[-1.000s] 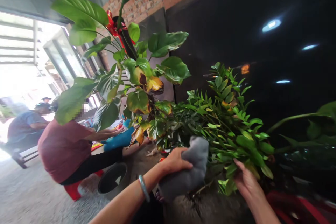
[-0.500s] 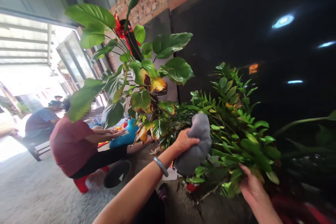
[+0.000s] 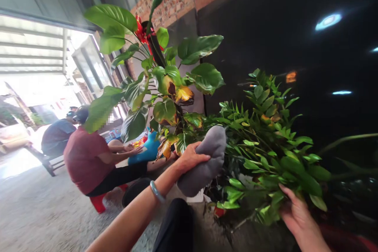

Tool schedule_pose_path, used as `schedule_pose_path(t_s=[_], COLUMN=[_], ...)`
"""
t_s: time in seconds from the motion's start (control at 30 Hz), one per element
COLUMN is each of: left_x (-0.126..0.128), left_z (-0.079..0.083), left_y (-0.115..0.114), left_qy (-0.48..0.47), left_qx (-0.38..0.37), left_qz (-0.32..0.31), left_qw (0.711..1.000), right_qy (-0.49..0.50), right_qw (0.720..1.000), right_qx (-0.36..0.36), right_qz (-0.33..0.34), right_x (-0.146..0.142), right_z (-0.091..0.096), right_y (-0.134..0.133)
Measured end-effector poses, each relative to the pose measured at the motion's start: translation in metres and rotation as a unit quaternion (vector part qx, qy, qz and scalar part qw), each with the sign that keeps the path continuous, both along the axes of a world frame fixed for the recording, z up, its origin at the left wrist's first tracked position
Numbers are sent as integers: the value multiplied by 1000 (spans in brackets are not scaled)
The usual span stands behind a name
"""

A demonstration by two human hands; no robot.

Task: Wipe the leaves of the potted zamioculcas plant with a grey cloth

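My left hand (image 3: 193,159), with a pale jade-like bangle on its wrist, is closed around a grey stuffed cushion (image 3: 206,165). The cushion is soft and slightly bent, and it hangs tilted in front of the low leafy plant (image 3: 265,161). At the plant's lower right, my right hand (image 3: 295,206) grips some of its green leaves; part of its fingers is hidden among them. Left of the low plant stands a taller broad-leaved plant (image 3: 165,112) with several yellow and brown leaves, its dark pole tied with a red ribbon (image 3: 141,29).
A person in a dark red shirt (image 3: 85,157) sits on a red stool (image 3: 97,202) at the left, beside a dark tub (image 3: 132,193) and a blue object (image 3: 146,149). Another person in blue (image 3: 56,136) sits farther back. A glossy black panel (image 3: 265,27) stands behind the plants.
My left hand has moved left and tipped the cushion further over, nearer to me. My right hand stays at the leaves. The view has shifted slightly, and my dark-clothed knee now shows below.
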State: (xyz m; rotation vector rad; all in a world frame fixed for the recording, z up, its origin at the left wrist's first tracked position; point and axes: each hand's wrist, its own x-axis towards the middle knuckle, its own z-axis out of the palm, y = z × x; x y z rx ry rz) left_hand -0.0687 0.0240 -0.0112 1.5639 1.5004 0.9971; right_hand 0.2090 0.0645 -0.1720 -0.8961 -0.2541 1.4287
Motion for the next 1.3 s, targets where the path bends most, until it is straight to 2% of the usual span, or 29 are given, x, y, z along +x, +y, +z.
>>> schedule_pose_path(t_s=[0.07, 0.13, 0.2, 0.23, 0.3, 0.37, 0.43, 0.5, 0.53, 0.6, 0.67, 0.7, 0.77, 0.83, 0.87, 0.93, 0.97, 1.0, 1.03, 1.1, 1.17, 1.23, 1.3], left_x=[3, 5, 1, -2, -11, -18, -19, -14, -10, -3, -2, -5, -17, -34, -43, -57, -61, -63, -64, -63, -63, -69, -78], left_z=[-15, -24, -21, -16, -2, 7, 4, -11, -20, -35, -36, -32, -14, 5, 11, 11, 5, -5, -17, -40, -50, -40, -19], left_y=[-8, -24, -38, -41, -36, -21, -7, -5, -9, -25, -42, -47, -46, -32, -23, -6, -2, -1, -4, -20, -39, -51, -46], left_qy=[45, 91, 94, 78, 30, -7, -12, 24, 51, 92, 91, 72, 22, -25, -41, -46, -37, -22, -6, 18, 15, 4, -5], left_qx=[-35, -104, -138, -131, -81, -13, 37, 34, 5, -76, -129, -129, -73, 19, 63, 121, 125, 110, 78, -17, -94, -90, -15], left_qz=[-24, -101, -158, -163, -130, -55, 19, 29, 1, -98, -173, -179, -124, -3, 67, 188, 221, 228, 209, 110, 23, 17, 88], left_qw=[998, 985, 973, 975, 988, 998, 999, 999, 999, 988, 972, 973, 989, 999, 995, 973, 967, 967, 975, 994, 995, 996, 996], right_qy=[-14, -21, -19, -15, -2, 8, 12, 14, 16, 14, 8, 6, 10, 15, 13, 4, 1, -2, -3, -4, 2, 9, 8], right_qw=[1000, 1000, 1000, 1000, 1000, 1000, 1000, 1000, 1000, 999, 999, 999, 998, 999, 999, 999, 999, 999, 999, 999, 998, 997, 998], right_qx=[6, 9, -1, -7, -19, -25, -23, -24, -26, -34, -48, -53, -56, -52, -48, -39, -34, -31, -29, -38, -62, -75, -65], right_qz=[-2, 4, 6, 7, 6, 7, 8, 2, 0, 4, 9, 6, -3, -8, -10, -16, -18, -17, -15, -5, 2, 0, -10], right_x=[-1, 1, 3, 4, 5, 4, 2, -1, -2, -1, 2, 4, 8, 10, 10, 8, 6, 5, 3, 2, 3, 5, 6], right_z=[-4, -8, -10, -9, -6, 1, 7, 12, 13, 14, 12, 10, 6, 3, 1, 0, -1, -1, -1, 0, 1, 2, 3], right_y=[1, 3, 3, 3, 1, -1, -3, -5, -6, -7, -8, -8, -8, -6, -5, -2, -1, 0, 0, -1, -3, -4, -4])
